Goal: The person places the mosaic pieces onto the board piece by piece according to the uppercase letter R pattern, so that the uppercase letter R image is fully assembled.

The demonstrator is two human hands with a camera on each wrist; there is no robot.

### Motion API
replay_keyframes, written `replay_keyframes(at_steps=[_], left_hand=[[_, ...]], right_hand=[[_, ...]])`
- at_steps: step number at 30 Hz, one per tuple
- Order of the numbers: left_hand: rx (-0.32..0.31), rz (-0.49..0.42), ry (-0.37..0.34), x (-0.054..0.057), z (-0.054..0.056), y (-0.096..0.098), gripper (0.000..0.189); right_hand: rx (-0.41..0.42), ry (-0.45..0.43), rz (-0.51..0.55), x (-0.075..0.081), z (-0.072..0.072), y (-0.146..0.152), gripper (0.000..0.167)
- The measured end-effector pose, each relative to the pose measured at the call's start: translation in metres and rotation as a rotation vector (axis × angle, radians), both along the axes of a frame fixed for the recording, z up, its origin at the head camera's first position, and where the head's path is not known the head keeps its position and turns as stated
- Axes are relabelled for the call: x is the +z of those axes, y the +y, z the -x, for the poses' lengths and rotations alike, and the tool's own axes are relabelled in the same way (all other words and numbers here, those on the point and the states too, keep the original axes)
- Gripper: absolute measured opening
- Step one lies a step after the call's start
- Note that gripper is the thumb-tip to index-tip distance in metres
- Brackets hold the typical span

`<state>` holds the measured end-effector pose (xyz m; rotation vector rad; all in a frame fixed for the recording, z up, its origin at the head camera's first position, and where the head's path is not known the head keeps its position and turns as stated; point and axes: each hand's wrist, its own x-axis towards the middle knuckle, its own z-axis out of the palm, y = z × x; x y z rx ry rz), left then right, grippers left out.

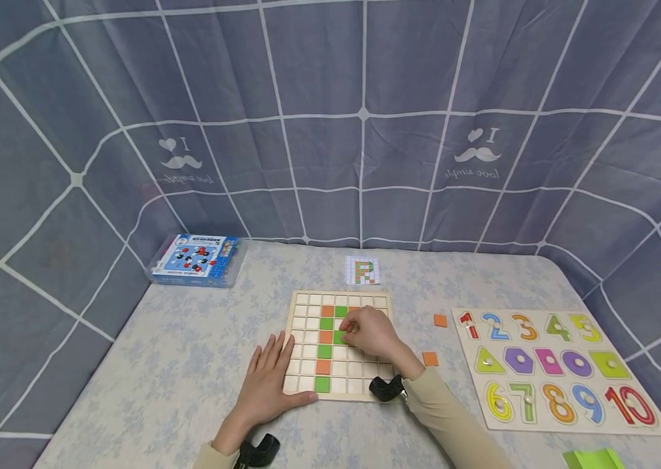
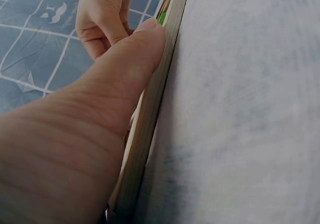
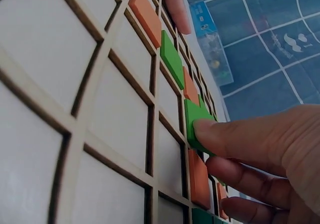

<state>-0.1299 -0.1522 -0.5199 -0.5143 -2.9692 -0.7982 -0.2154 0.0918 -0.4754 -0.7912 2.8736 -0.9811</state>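
Observation:
A wooden grid board (image 1: 289, 384) lies on the table with orange and green square tiles in some of its cells. My right hand (image 1: 370, 333) is over the board's middle, and its thumb and fingers pinch a green tile (image 3: 196, 126) right at the grid; the fingers behind the tile are mostly hidden. That green tile is beside an orange tile (image 1: 326, 337) in the left column of tiles. My left hand (image 1: 272, 378) rests at the board's lower left corner with fingers extended, its thumb (image 2: 147, 32) along the near edge.
Behind the board lies a pattern card (image 1: 362, 270). Loose orange tiles (image 1: 440, 320) lie to the right, before a number-and-shape puzzle board (image 1: 465, 365). A boxed molecule set (image 1: 192, 260) sits at the back left, and a bright green object (image 1: 593, 459) at the front right.

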Motion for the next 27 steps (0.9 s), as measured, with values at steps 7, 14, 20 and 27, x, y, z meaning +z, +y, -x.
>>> replay_keyframes(at_steps=[7, 14, 20, 27], left_hand=[[0.0, 0.004, 0.007, -0.0003, -0.0002, -0.0004, 0.111], [-0.001, 0.004, 0.003, 0.0002, 0.0, -0.0005, 0.111], [-0.001, 0.007, 0.002, 0.0011, -0.0001, -0.0001, 0.112], [-0.001, 0.006, 0.005, 0.0025, -0.0008, -0.0005, 0.112]], right_hand=[[0.06, 0.101, -0.038, -0.0042, 0.0002, 0.0014, 0.015], [0.067, 0.16, -0.076, -0.0047, -0.0011, 0.0034, 0.014], [0.082, 0.172, -0.069, -0.0047, -0.0019, 0.0062, 0.015], [0.074, 0.153, -0.065, -0.0055, -0.005, 0.0085, 0.019]])
